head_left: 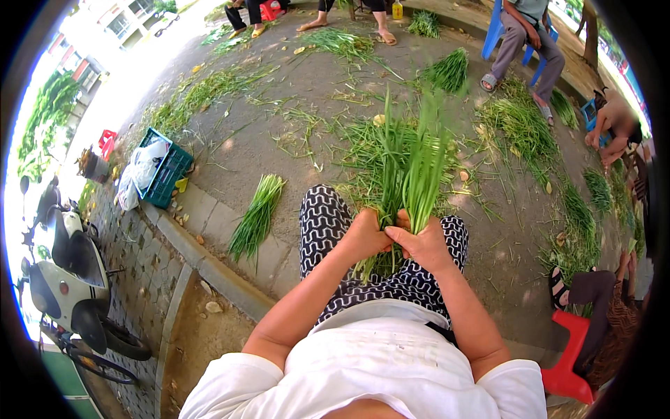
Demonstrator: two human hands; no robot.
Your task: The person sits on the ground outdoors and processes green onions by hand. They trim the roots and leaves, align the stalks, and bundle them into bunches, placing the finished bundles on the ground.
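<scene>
Both hands at frame centre, over the lap in black-and-white patterned trousers (324, 223). Left hand (364, 237) clenched round the lower stems of a chive bunch (412, 164); right hand (422, 244) grasping the same bunch just beside it, thumb across the stems, the two hands touching. Bunch stands upright, green tops fanning toward upper centre, root ends poking out below the hands against the trousers. Second, flat bundle (257, 216) lies on the pavement (279, 133) left of the knee, near the kerb (209, 269), well apart from the hands. Loose greens and more piles (520, 126) scattered over the pavement across the upper and right of frame. Green crate (167, 178) with white bags (139, 171) at middle left, small red box (107, 143) above it. Scooter (66, 279) parked at lower left edge. Red stool (569, 359) at lower right, a seated person's leg and sandal (558, 286) beside it. Another person on a blue chair (494, 31) at upper right; more feet along the top edge. White shirt (377, 363) fills the bottom centre.
</scene>
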